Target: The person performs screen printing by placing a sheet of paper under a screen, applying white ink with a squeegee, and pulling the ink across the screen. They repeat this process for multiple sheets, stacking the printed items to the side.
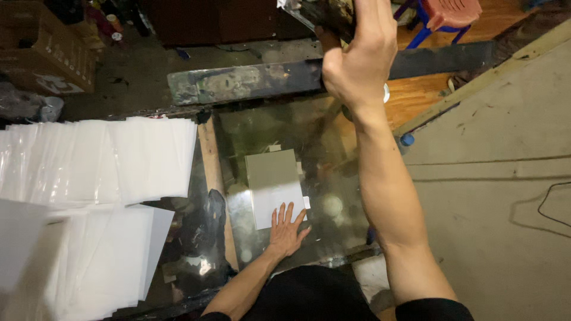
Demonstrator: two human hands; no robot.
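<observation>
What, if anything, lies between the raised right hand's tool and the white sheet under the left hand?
Nothing visible does. The left hand presses flat on the near edge of the white sheet on the glass plate. The right hand grips a dark handle above the plate's far side; only open air separates them.

1. The left hand is bare: no glove, ring or watch shows on it.
2. Its forearm is uncovered along the whole visible length, down to the lower edge of the view.
3. The right hand is bare too, with no glove or band at the wrist.
4. Behind that hand the forearm is uncovered up to the elbow, where a short black sleeve begins.
5. Between the two arms lies a dark, plain black garment without visible markings.
</observation>
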